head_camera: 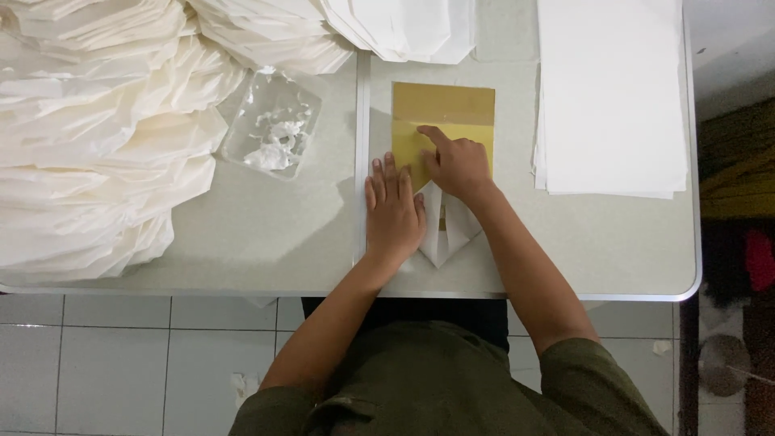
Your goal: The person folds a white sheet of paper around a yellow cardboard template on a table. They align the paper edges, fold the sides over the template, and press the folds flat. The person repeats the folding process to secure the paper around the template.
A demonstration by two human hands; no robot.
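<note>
Pressing gold sheet [442, 121] and white folded paper [446, 234]: left hand [394, 214], right hand [457, 165], fingers flat, gripping nothing.

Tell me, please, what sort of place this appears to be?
Probably a small home workshop for folding paper goods: a stack of white sheets, heaps of folded white paper pieces, and a grey worktable over a tiled floor.

The grey table [266, 234] is viewed from directly above by the single head camera, at arm's-length closeness, with its near edge lowest.
</note>
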